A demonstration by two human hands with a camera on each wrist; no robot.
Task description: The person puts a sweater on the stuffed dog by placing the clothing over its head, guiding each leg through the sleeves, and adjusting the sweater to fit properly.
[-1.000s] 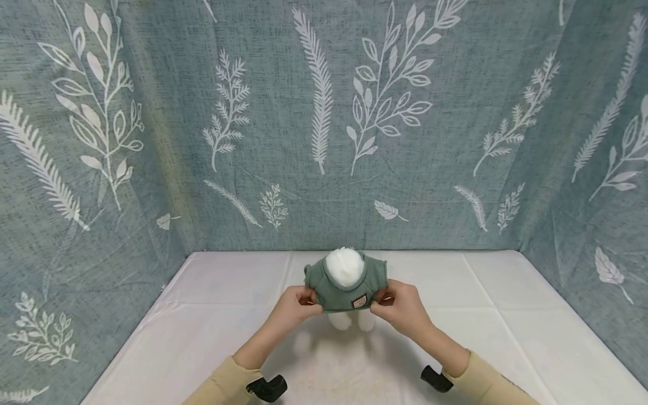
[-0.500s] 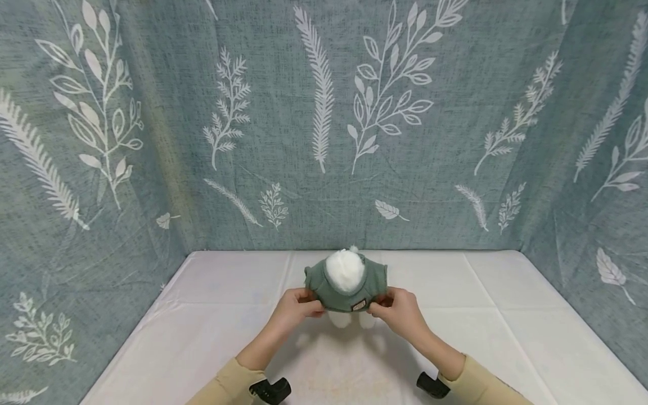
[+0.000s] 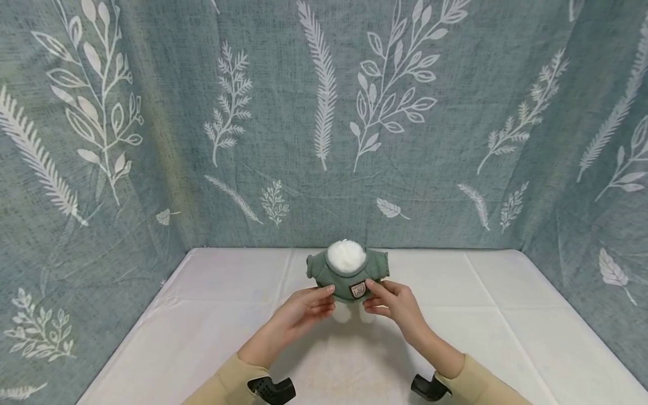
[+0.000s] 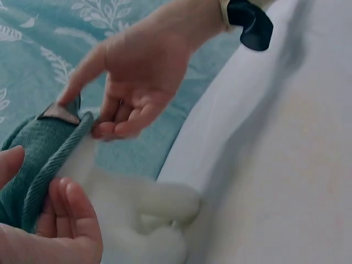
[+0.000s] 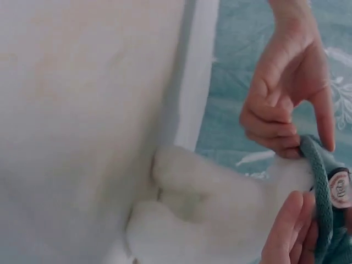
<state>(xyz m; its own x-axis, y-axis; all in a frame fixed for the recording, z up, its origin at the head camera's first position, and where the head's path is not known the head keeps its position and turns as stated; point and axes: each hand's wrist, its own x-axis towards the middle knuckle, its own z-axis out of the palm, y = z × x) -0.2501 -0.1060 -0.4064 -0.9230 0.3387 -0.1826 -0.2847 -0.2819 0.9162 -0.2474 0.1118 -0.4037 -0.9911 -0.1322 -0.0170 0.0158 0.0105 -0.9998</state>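
A white plush toy (image 3: 346, 256) in a green knitted sweater (image 3: 345, 279) is upright on the table, its white legs (image 5: 203, 203) showing below the hem. A small badge (image 3: 358, 289) is on the sweater's front. My left hand (image 3: 298, 315) is at the hem's left side, thumb on the knit and fingers below the edge. My right hand (image 3: 400, 309) is at the other side, its thumb at the badge and its other fingers loosely bent under the hem. Neither hand plainly pinches the cloth. The toy's face is out of sight.
A white cloth covers the table (image 3: 486, 332). Grey-green curtains (image 3: 283, 112) with white leaf prints hang behind it and along both sides. Black wrist devices (image 3: 273, 389) sit on both wrists below the beige sleeves (image 3: 228, 382).
Both hands pinched the sweater's lower corners earlier; now they have loosened, with thumbs moved inward onto its front. The sweater's front faces me more and sits slightly higher in view.
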